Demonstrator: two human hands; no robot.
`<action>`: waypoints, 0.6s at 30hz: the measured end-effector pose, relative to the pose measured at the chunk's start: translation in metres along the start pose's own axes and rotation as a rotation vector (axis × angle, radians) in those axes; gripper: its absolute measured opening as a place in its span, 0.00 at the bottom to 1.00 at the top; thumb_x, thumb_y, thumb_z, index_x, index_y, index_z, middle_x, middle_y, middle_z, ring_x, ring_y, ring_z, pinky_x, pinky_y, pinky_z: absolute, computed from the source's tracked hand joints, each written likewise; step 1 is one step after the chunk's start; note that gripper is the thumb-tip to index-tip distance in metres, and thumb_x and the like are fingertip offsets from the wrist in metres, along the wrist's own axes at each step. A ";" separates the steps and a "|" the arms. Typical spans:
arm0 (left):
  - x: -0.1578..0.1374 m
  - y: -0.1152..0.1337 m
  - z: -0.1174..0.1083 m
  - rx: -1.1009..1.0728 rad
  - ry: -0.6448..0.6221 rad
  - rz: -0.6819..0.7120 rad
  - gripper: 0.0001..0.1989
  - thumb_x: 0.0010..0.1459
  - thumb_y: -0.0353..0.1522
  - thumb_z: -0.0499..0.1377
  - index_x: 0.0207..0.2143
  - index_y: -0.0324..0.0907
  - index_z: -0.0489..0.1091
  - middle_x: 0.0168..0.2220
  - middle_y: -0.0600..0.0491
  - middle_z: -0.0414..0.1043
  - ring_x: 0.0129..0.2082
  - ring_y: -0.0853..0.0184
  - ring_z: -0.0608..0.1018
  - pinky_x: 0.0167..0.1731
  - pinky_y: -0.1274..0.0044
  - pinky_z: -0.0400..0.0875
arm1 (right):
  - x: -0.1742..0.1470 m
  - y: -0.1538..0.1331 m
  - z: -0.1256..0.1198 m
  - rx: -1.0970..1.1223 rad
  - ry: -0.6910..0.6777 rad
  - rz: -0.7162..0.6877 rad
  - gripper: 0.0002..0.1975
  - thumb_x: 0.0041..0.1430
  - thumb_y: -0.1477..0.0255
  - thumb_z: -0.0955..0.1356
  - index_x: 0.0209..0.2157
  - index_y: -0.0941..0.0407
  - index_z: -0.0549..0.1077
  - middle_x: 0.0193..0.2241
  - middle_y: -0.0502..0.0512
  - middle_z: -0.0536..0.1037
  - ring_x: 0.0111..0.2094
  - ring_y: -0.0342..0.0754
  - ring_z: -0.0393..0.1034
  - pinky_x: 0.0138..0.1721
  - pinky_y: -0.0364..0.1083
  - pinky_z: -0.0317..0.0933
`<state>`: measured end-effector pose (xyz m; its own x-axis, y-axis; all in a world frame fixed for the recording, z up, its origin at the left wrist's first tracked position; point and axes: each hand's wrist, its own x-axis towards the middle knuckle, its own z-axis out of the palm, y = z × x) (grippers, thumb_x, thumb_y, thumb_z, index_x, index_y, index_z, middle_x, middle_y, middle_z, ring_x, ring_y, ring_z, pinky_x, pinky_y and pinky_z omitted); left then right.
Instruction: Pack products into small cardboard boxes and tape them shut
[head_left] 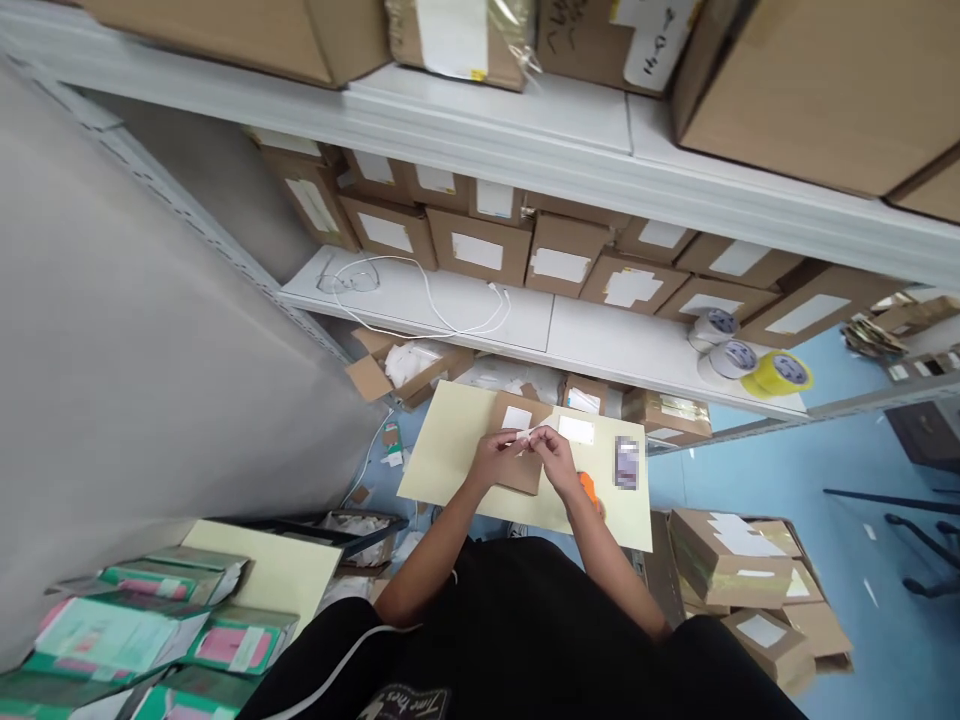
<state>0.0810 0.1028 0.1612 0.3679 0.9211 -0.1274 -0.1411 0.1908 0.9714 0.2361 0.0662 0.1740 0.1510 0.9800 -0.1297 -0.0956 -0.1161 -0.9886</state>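
Note:
Both of my hands meet above a flat cardboard box (517, 476) on the pale yellow table. Between the fingertips is a small white label-like strip (523, 436); its exact kind is hard to make out. My left hand (495, 458) pinches it from the left, my right hand (553, 455) from the right. A white label (516, 418) shows on the box just beyond the fingers. Right of the box lies a white paper label (576, 430). By my right wrist is an orange object (588, 487), partly hidden by the forearm.
A blurred phone-like item (626, 463) lies on the table's (442, 440) right side. The shelf beyond holds boxes (480, 250), a white cable (427, 290), glasses (349, 275) and tape rolls (780, 372). Cartons (731, 560) stand right; green packages (112, 635) lie left.

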 end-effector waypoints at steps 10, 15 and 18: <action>-0.001 0.027 -0.130 -0.111 0.120 0.046 0.18 0.51 0.46 0.73 0.36 0.43 0.85 0.44 0.44 0.83 0.45 0.56 0.82 0.50 0.66 0.75 | 0.045 0.002 0.135 -0.012 -0.099 -0.011 0.17 0.56 0.52 0.75 0.31 0.50 0.76 0.30 0.52 0.78 0.36 0.51 0.72 0.43 0.50 0.68; -0.001 0.022 -0.205 -0.398 0.519 -0.033 0.25 0.46 0.50 0.74 0.35 0.39 0.83 0.32 0.49 0.81 0.32 0.63 0.80 0.36 0.72 0.74 | 0.078 0.032 0.172 0.087 -0.031 0.078 0.20 0.52 0.52 0.75 0.27 0.51 0.69 0.30 0.51 0.76 0.33 0.49 0.72 0.38 0.48 0.69; -0.007 0.031 -0.261 -0.463 0.976 0.052 0.26 0.46 0.52 0.72 0.37 0.39 0.81 0.31 0.52 0.80 0.31 0.67 0.78 0.35 0.76 0.73 | 0.113 0.054 0.189 0.081 0.156 0.120 0.22 0.44 0.53 0.77 0.25 0.51 0.65 0.21 0.45 0.70 0.24 0.45 0.66 0.29 0.45 0.65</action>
<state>-0.1662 0.1907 0.1394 -0.5108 0.7655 -0.3913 -0.5440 0.0647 0.8366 0.0616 0.2014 0.1202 0.2836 0.9224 -0.2621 -0.1994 -0.2106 -0.9570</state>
